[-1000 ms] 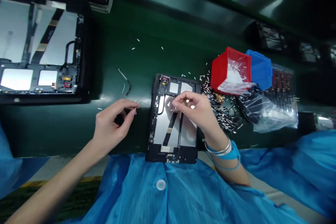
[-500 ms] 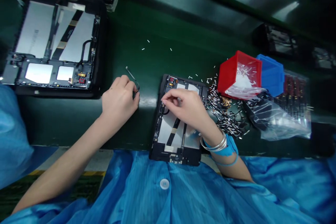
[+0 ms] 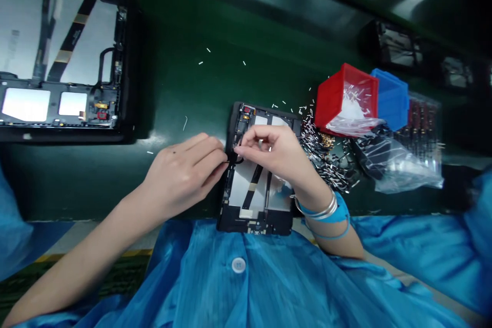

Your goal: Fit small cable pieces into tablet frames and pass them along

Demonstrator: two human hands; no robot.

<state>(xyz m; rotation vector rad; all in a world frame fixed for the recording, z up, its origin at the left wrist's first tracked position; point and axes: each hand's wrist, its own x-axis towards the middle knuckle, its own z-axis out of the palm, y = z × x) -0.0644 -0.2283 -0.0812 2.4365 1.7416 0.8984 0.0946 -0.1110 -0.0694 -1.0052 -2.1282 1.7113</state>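
Observation:
An opened tablet (image 3: 237, 195) with its inner parts exposed lies on the green bench in front of me. My left hand (image 3: 186, 171) is closed in a pinch at the tablet's left edge; a tiny dark bit shows at its fingertips, too small to name. My right hand (image 3: 274, 151) reaches over the tablet from the right. Its thumb and forefinger are pinched together near the left edge, beside a short black cable (image 3: 239, 160). Whatever they hold is hidden. A black ribbon cable (image 3: 251, 189) crosses the tablet's silver battery area.
At left lies a larger opened tablet (image 3: 126, 77). To the right, a red bin (image 3: 330, 100) with white pieces, a blue bin (image 3: 395, 105), a clear plastic bag (image 3: 407, 171) and a heap of small parts (image 3: 334, 169) crowd together. A thin pale strip (image 3: 185, 123) lies on the bench.
My left hand has moved right to the tablet's edge. The thin dark strip that stuck up from its fingers no longer shows there. My right hand stays pinched in nearly the same place.

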